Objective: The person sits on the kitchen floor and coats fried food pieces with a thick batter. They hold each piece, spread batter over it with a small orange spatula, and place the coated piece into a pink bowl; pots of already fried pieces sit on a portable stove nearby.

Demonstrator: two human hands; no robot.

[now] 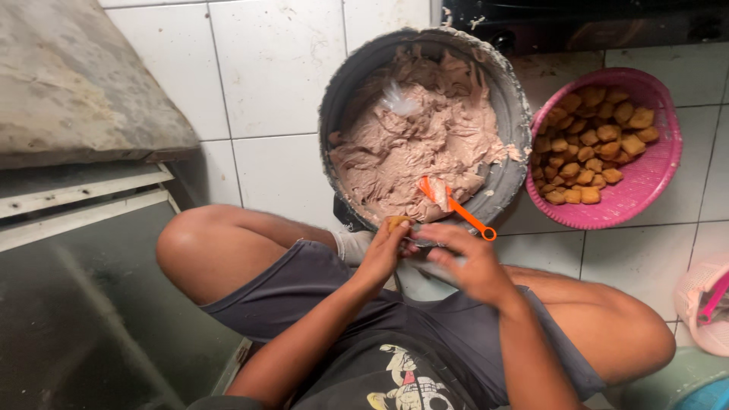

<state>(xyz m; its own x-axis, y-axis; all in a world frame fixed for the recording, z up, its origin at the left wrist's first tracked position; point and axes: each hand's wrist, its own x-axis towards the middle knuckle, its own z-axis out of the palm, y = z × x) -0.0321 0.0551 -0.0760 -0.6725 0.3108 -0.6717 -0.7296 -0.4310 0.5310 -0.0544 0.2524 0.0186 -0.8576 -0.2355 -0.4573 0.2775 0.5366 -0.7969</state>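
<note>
Left hand (pixel 383 254) pinched 1 soft, crumbly-looking fried tofu puff (pixel 397 222) by its sides, while right hand (pixel 467 262) gripped something blurred, maybe a metal tool.

To the right we see a round pink plastic basket (pixel 645 182) heaped with golden-brown fried pieces (pixel 591 144), standing on the white tiled floor (pixel 273 83). We see a worn grey slab (pixel 72 83) at the upper left, and a pale pink container (pixel 702 307) at the right edge
</note>
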